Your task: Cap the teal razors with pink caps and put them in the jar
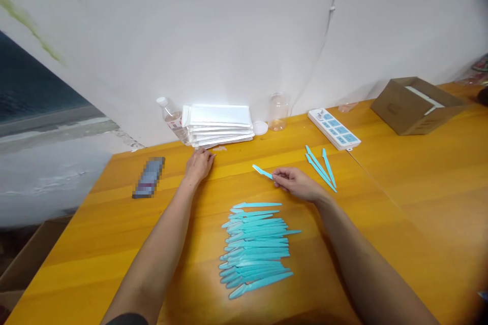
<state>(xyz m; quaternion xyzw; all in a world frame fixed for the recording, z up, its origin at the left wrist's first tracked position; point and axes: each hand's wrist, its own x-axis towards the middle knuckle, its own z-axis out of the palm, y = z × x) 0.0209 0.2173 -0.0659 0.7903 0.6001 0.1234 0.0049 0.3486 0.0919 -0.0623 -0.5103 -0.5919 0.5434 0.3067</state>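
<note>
1. Head view shows the right hand (pixel 299 183) pinching one thin turquoise plastic stick (pixel 263 171) by its right end, thumb and fingers pressed together on it, so that the free tip points left, just above the table (pixel 400 203).
2. By the look of it, the stick is very light, narrow and flat; it probably flexes a little along its length and is smooth enough to slip, so a pinch near one end, as here, or at the wider handle part seems the surest hold.
3. The left hand (pixel 199 164) reaches forward with fingers loosely together, their tips at the near edge of a stack of white packets (pixel 219 124). Whether it grips a packet or only touches the table there cannot be told.
4. The packets look thin, soft and slick; the top one would likely slide off easily and is best taken at a corner or edge.
5. A pile of matching sticks (pixel 256 246) lies between the two forearms, side by side in a loose heap.
6. Three more sticks (pixel 321 167) lie apart, just right of the right hand.
7. At the wall stand a water bottle (pixel 171 118), a clear jar (pixel 278 110) and a power strip (pixel 334 128); a cardboard box (pixel 415 105) sits far right, and a blurred object (pixel 149 177) lies to the left.
</note>
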